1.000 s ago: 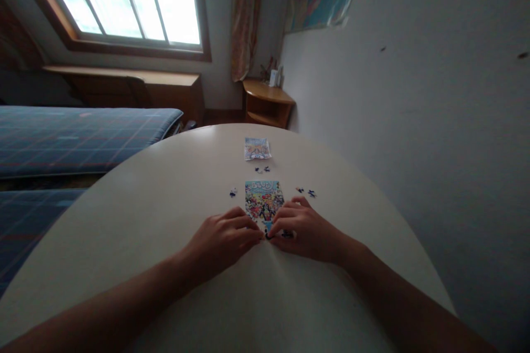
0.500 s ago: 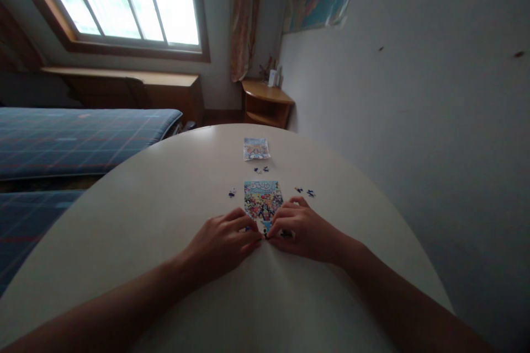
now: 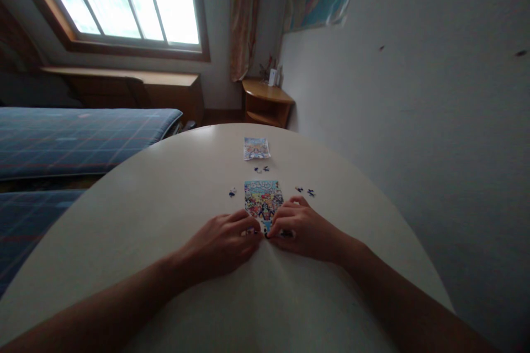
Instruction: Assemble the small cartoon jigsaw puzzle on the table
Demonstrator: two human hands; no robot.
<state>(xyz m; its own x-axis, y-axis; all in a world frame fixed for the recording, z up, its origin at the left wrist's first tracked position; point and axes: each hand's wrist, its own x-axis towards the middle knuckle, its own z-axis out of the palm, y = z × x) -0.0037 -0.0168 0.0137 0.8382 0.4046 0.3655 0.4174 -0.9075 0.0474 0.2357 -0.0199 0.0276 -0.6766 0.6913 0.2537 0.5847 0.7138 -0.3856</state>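
A partly assembled jigsaw puzzle with a crowded, colourful picture lies flat on the white table. At its near edge, my left hand has its thumb and fingers pinched together, curled over part of the puzzle. My right hand faces it, also closed in a pinch, covering the puzzle's near right corner. Both sets of fingertips meet at a small dark jigsaw piece on the near edge. How each fingertip grips it is partly hidden. More printed puzzle shows between the fingers.
Loose jigsaw pieces lie left, right and beyond the puzzle. Farther back is a small printed picture sheet. The round table stands beside a wall, with a plaid mattress to the left.
My left fingers have shifted slightly at the puzzle's near edge, closing in toward the right fingertips. My right hand has hardly moved.
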